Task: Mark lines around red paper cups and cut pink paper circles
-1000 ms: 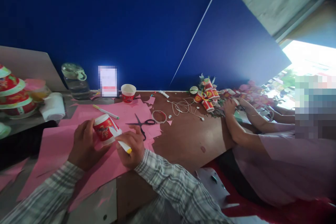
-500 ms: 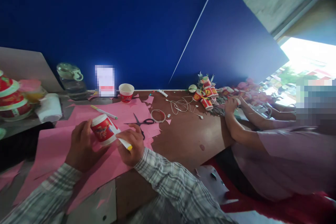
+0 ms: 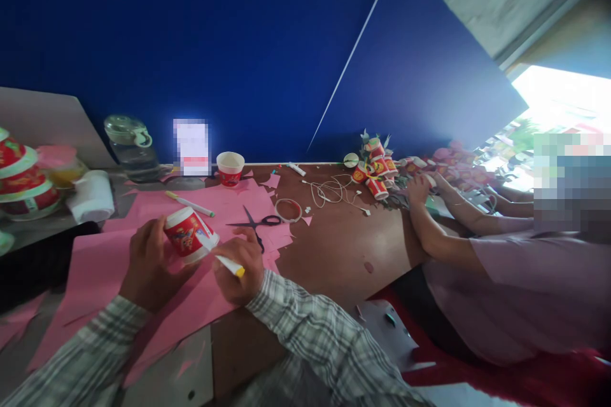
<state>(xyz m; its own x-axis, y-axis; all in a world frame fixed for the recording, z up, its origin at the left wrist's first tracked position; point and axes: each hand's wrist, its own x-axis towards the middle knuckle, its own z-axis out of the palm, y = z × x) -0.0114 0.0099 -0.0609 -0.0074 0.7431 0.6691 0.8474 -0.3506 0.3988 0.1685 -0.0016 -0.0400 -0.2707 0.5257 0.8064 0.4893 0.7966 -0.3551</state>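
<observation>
My left hand (image 3: 150,261) is closed around a red paper cup (image 3: 184,232) with white edges and a printed picture, and keeps it tilted above the pink paper (image 3: 191,289). A pale strip shows on the cup's right side. Between the fingers of my right hand (image 3: 242,276) is a white marker (image 3: 231,265) with a yellow end. Its other end points toward the cup but is hard to make out, and a small gap seems to lie between them. Black scissors (image 3: 260,222) lie just beyond my right hand. A marker with a green end (image 3: 191,203) rests behind the cup.
Another red cup (image 3: 230,170) stands at the back near a lit screen (image 3: 192,147) and a water bottle (image 3: 131,149). Stacked red tubs (image 3: 23,181) are at far left. White cables (image 3: 329,191) and a cup bundle (image 3: 377,168) lie rightward, near a co-worker's hands (image 3: 420,189).
My right hand has drawn the marker slightly right, away from the cup. The cup has turned a little in my left hand, showing more of the pale strip.
</observation>
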